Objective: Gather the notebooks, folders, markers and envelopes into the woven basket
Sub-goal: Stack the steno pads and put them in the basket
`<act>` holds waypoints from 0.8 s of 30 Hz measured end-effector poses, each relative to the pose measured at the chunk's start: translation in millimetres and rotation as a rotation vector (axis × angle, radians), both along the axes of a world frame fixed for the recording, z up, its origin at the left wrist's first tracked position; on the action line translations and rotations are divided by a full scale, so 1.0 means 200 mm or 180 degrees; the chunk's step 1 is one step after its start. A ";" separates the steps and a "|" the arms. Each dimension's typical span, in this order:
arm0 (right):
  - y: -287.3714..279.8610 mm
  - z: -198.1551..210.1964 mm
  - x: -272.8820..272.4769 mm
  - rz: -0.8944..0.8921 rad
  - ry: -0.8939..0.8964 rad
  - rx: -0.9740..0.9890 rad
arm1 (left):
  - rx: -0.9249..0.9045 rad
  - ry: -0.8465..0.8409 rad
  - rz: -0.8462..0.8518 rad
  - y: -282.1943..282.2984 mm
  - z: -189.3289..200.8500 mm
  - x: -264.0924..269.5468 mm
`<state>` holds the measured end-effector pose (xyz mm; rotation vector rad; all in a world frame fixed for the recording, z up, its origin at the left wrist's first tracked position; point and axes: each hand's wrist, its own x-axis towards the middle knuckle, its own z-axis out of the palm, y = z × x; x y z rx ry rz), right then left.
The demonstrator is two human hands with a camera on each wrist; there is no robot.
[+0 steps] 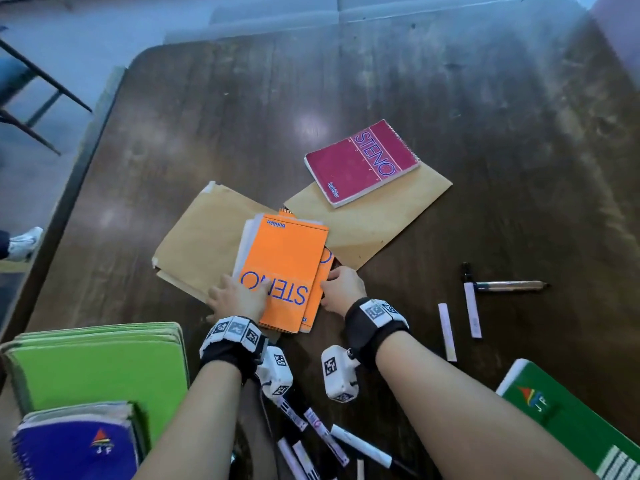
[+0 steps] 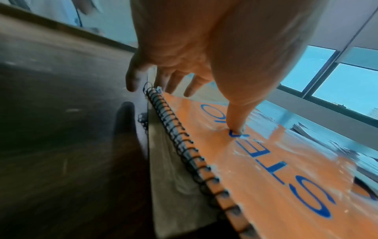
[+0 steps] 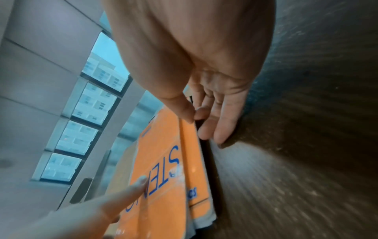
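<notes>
Two orange STENO spiral notebooks [image 1: 284,265] [image 2: 266,177] [image 3: 161,161] lie stacked and slightly offset on a brown envelope [image 1: 197,244]. My left hand [image 1: 239,296] [image 2: 184,64] presses its thumb on the top cover, and its straight fingers reach past the notebook's left corner. My right hand [image 1: 343,285] [image 3: 194,116] pinches the right edge of the lower orange notebook [image 1: 317,303] between thumb and forefinger. A red STENO notebook [image 1: 362,162] rests on a second envelope [image 1: 374,220]. The woven basket is not in view.
Green folders [image 1: 97,368] and a purple notebook [image 1: 76,445] sit at the near left, a green notebook [image 1: 571,420] at the near right. Markers [image 1: 311,431] lie between my forearms, with more markers [image 1: 472,306] and a pen [image 1: 509,285] to the right. The table edge [image 1: 79,174] runs along the left.
</notes>
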<state>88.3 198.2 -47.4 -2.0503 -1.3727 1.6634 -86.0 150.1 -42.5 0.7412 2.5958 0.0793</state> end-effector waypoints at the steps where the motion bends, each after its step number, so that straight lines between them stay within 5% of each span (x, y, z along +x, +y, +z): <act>1: 0.00 -0.01 0.02 0.0014 -0.0051 -0.0007 | -0.0104 -0.0058 0.0030 0.00 0.00 0.00; 9: -0.06 0.09 0.14 0.0223 -0.0319 0.0132 | 0.0217 -0.0242 -0.0661 -0.10 0.05 0.12; 12: -0.11 0.13 0.15 0.0808 -0.0917 0.1186 | 0.0345 -0.0004 -0.1108 -0.17 0.12 0.14; 17: -0.12 0.22 0.08 0.2431 -0.1117 0.2995 | 0.0641 0.0050 -0.2046 -0.22 0.29 0.15; 20: -0.08 0.28 0.05 0.2705 -0.1519 0.2991 | 0.0822 0.0597 -0.2665 -0.16 0.35 0.19; 24: 0.00 0.28 0.17 0.1787 -0.1433 0.1796 | 0.1337 0.1038 -0.1997 -0.07 0.29 0.16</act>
